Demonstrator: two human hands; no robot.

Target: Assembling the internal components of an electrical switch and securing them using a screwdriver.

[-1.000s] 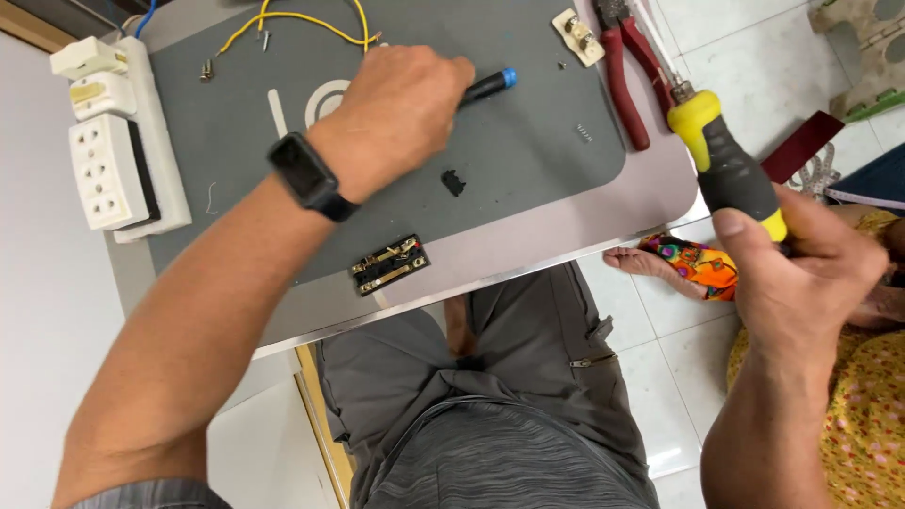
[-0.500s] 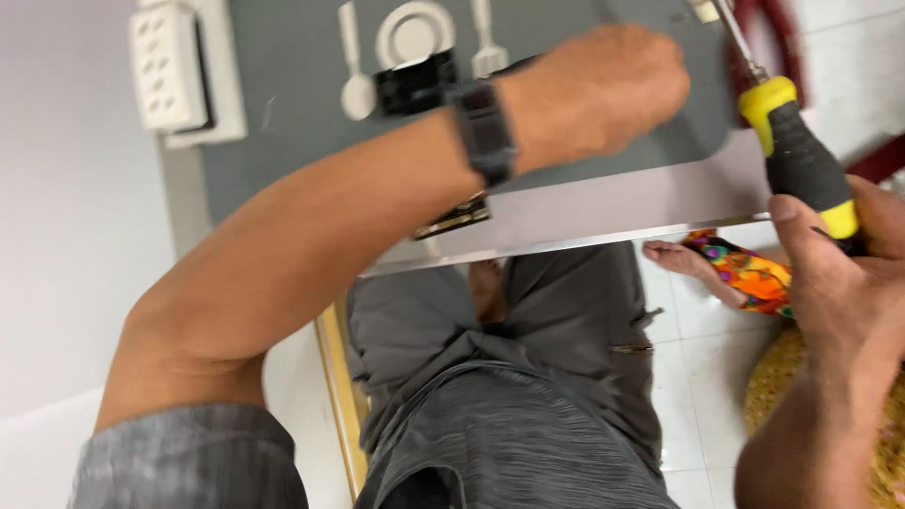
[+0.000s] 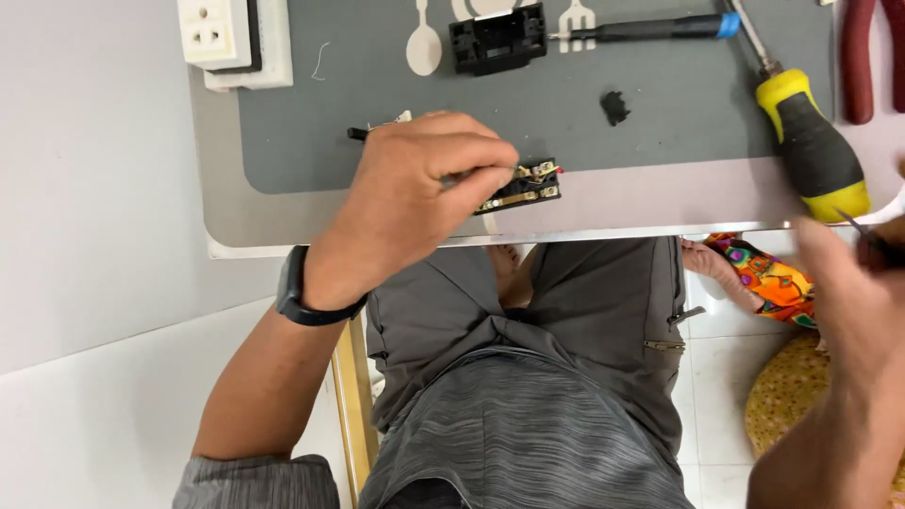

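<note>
Left hand [image 3: 424, 198] had left blue-tipped tool [image 3: 650, 28], lying now at bench's [image 3: 660, 203] 12 o'clock; fingers pinched black brass-contact part [image 3: 523, 184] at near edge. Right hand [image 3: 848, 302] had released yellow screwdriver [image 3: 811, 141]; blurred, grip unclear. Work shifted to part.

- The grey rubber mat [image 3: 377, 113] lies on the pale table [image 3: 660, 203], short of its near edge.
- The white plastic socket block [image 3: 231, 38] sits at the mat's far left corner.
- The black-and-brass switch insert [image 3: 526, 185] lies on the mat's near edge, touching the fingertips of the left hand [image 3: 415, 203].
- The black rectangular plastic housing [image 3: 498, 38] sits farther back, behind the insert.
- The slim black tester screwdriver with blue cap [image 3: 650, 28] lies just right of the housing.
- The small black plastic fragment [image 3: 615, 106] lies between housing and insert, to the right.
- The yellow-and-black-handled screwdriver [image 3: 811, 146] lies at the right, its handle crossing the mat's near right corner.
- The red-handled pliers [image 3: 872, 57] lie at the far right.
- The right hand [image 3: 848, 302] is off the table's near right corner.
</note>
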